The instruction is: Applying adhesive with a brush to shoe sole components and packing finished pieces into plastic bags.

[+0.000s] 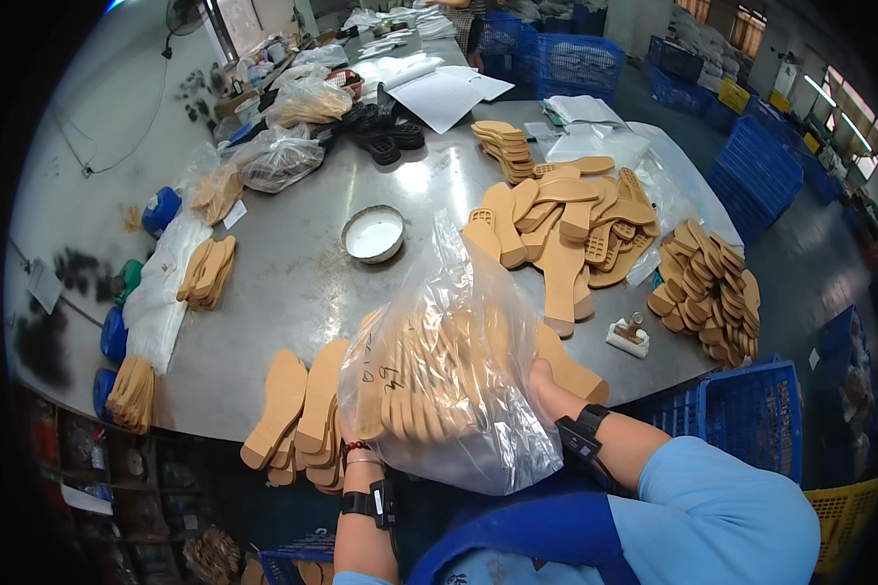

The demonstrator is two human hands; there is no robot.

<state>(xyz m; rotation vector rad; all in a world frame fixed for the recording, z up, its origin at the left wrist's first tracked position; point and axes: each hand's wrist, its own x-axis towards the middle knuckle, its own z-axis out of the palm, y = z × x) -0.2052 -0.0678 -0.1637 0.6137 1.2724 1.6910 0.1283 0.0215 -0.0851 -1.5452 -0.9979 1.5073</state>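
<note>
In front of me is a clear plastic bag (502, 453) packed with a row of tan shoe soles (429, 380); the outermost one has dark handwriting on it. The bag's loose top stands up toward the far side. My left hand (347, 429) grips the bag at its left side, its fingers mostly hidden behind the plastic and soles. On the opposite side my right hand (540, 380) holds the bag, fingertips out of sight. Tan soles (283, 400) lie stacked at the table edge left of the bag, and another sole (571, 370) rests beside my right wrist.
A metal table (293, 283) carries a white-filled bowl (373, 235), a heap of loose soles (566, 224), a sole pile (707, 292) at the right edge and a small white block-like object with a brownish knob (630, 336). Black soles (385, 136) lie farther back. Blue crates (751, 414) stand at right.
</note>
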